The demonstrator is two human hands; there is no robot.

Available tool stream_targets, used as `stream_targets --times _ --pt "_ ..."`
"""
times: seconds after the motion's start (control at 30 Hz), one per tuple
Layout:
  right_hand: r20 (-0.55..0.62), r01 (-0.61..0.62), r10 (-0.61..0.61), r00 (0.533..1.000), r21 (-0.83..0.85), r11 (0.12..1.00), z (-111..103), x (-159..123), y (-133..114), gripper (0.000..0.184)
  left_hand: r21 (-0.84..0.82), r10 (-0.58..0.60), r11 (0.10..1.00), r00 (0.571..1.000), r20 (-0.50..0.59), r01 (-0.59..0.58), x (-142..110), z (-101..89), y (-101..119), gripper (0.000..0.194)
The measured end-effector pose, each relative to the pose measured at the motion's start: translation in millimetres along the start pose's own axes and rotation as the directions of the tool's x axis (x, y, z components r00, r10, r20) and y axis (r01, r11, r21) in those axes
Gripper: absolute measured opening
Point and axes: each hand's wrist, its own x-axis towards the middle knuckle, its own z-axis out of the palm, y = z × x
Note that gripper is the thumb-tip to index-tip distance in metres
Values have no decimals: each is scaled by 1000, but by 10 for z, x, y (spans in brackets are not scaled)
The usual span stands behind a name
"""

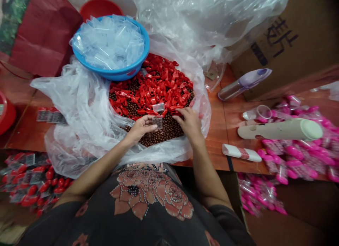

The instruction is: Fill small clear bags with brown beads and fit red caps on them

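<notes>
My left hand pinches a small clear plastic box between thumb and fingers, over a heap of brown round beads. To its right, my right hand reaches down at the edge of the red plastic caps, thumb and fingers apart. Nothing can be made out in it. Caps and beads lie together in an opened white plastic bag. Another small clear box rests on the caps just beyond my left hand.
A blue basin of clear plastic pieces stands at the bag's back. Rightward are a purple-topped flask, a pale green bottle, a white packet and pink-capped items. Red-capped boxes lie lower left. A cardboard box stands back right.
</notes>
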Motion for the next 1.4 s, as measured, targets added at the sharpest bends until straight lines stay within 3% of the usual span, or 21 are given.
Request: stream_targets --times 0.1,0.2,0.33,0.4,0.47,0.6,0.77,0.9,0.97,1.13,1.27,1.4 --pt "53 91 -85 995 -128 988 79 -46 0 23 12 8 1000 1000 26 -8 5 0 0 38" --pt "39 110 -107 993 -94 989 113 -69 -42 18 39 10 999 999 33 -11 -1 -7 -17 40" --pt "-69 21 -2 998 273 962 55 -133 -218 24 96 43 994 999 16 -45 -27 -10 -43 43" --pt "-53 -9 37 998 443 896 8 -182 -348 26 157 81 984 996 25 -84 -41 7 -54 40" --pt "-18 -2 12 1000 506 862 -34 -229 -466 27 222 112 968 993 42 -119 -53 32 -67 37" --pt "39 73 -101 994 452 889 -59 -305 -574 32 335 154 929 988 28 -155 -75 71 -96 35" --pt "30 100 -130 991 478 873 18 -410 -553 42 380 158 914 987 -7 -143 -117 110 -72 38" --pt "37 150 -189 981 468 871 68 -473 -527 61 423 150 898 988 -29 -124 -148 137 -37 37" --pt "53 145 -192 980 469 871 61 -488 -525 59 428 160 893 987 -17 -138 -155 143 -38 36" --pt "91 -38 -26 995 635 772 15 -507 -546 38 397 139 908 990 21 -136 -155 152 -39 38" --pt "114 -200 176 978 762 616 23 -510 -519 46 373 104 923 995 3 -98 -151 158 -16 37" --pt "149 -247 211 966 771 588 1 -498 -460 38 238 23 971 999 37 -31 -148 150 -24 40"
